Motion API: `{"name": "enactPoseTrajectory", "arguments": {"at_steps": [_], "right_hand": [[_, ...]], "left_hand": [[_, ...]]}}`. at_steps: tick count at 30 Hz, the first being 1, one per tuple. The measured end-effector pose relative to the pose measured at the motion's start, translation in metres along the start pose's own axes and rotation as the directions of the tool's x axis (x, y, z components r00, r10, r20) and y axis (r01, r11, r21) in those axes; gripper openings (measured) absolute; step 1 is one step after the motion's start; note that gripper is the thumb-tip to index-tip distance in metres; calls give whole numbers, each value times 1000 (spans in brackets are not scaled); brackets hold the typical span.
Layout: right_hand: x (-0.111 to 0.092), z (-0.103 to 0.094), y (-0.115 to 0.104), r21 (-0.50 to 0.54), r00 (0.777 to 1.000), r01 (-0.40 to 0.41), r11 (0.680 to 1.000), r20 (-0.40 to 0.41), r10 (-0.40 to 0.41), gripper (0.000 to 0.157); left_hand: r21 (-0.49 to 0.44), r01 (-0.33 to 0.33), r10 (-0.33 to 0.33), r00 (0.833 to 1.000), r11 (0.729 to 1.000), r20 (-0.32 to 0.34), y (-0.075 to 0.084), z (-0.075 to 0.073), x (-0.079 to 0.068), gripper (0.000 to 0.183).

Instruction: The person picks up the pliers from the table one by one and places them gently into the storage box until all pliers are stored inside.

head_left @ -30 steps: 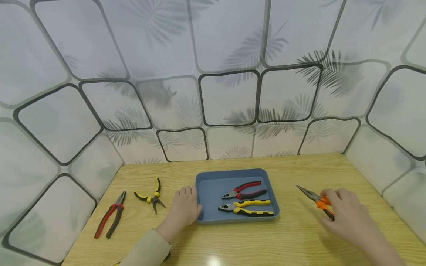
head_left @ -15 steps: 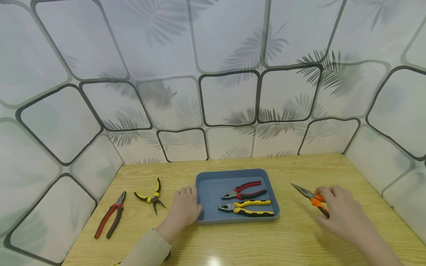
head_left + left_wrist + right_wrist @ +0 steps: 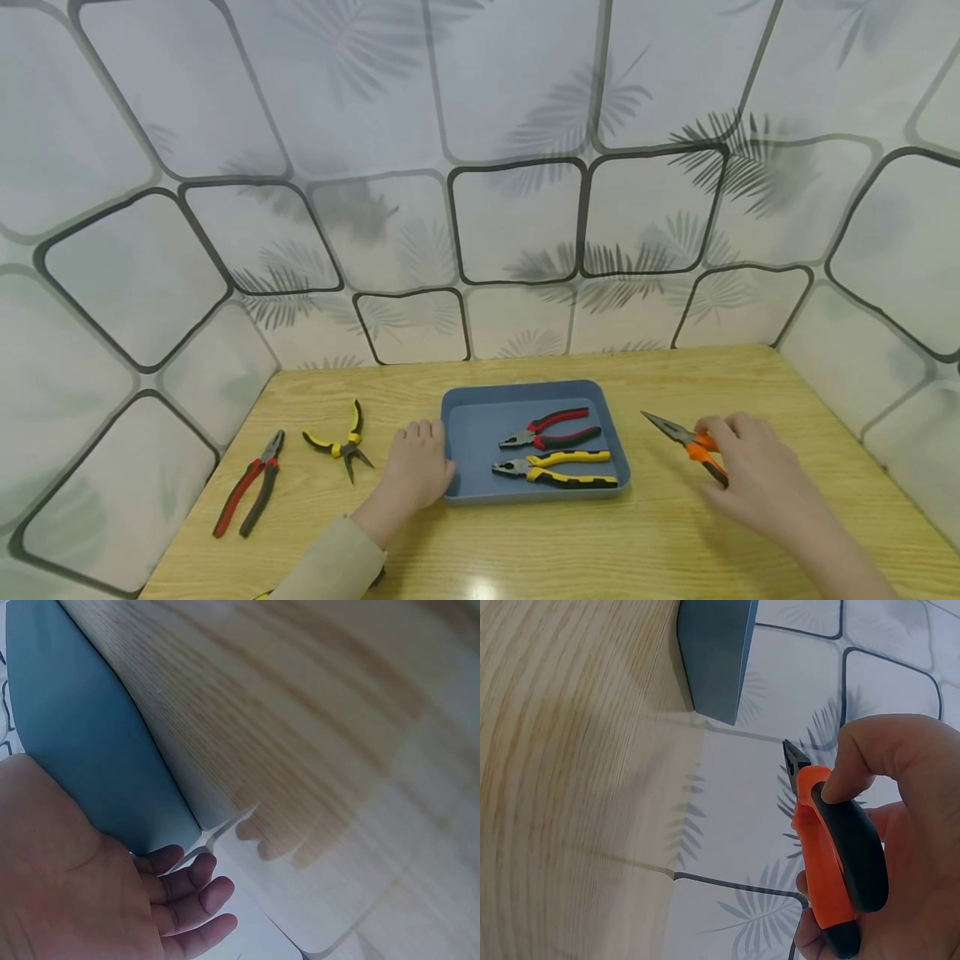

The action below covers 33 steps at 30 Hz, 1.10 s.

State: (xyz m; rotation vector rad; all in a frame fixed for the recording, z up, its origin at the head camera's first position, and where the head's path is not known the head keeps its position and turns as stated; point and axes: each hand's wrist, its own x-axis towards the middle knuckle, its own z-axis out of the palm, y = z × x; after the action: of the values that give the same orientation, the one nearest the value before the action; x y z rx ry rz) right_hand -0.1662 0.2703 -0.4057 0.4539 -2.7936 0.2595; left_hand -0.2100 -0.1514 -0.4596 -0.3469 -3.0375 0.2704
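My right hand [image 3: 757, 479] pinches orange-and-black long-nose pliers [image 3: 702, 452] by the handles, right of the blue tray [image 3: 468, 421]. Their jaws point left and away from me. In the right wrist view the thumb [image 3: 847, 776] presses one handle of the pliers [image 3: 821, 877]. My left hand [image 3: 416, 462] rests against the tray's left side, its fingers [image 3: 217, 892] relaxed beside the tray wall [image 3: 97, 742] in the left wrist view. Inside the tray lie red-and-black pliers [image 3: 535, 437] and, nearer me, yellow-and-black pliers [image 3: 535, 468].
Left on the wooden table [image 3: 570, 550] lie red-and-black long-nose pliers [image 3: 262, 473] and small yellow-and-black pliers [image 3: 349, 448] with spread handles. A yellow-and-black item [image 3: 262, 595] is mostly hidden under my left sleeve [image 3: 333, 562]. Patterned panels [image 3: 517, 325] border the table's back and sides.
My right hand has moved left toward the tray with the orange long-nose pliers in it. My left hand and the tray have stayed in place.
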Motion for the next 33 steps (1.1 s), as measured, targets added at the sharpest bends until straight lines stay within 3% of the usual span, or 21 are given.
{"name": "enactPoseTrajectory", "arguments": {"at_steps": [9, 33], "right_hand": [[7, 1, -3, 11, 998, -5, 1000, 64, 4, 51], [21, 10, -3, 8, 998, 61, 998, 32, -61, 50]], "left_hand": [[2, 3, -3, 1000, 1000, 4, 0, 0, 0, 43], [29, 3, -4, 1000, 1000, 12, 1, -1, -1, 43]]}}
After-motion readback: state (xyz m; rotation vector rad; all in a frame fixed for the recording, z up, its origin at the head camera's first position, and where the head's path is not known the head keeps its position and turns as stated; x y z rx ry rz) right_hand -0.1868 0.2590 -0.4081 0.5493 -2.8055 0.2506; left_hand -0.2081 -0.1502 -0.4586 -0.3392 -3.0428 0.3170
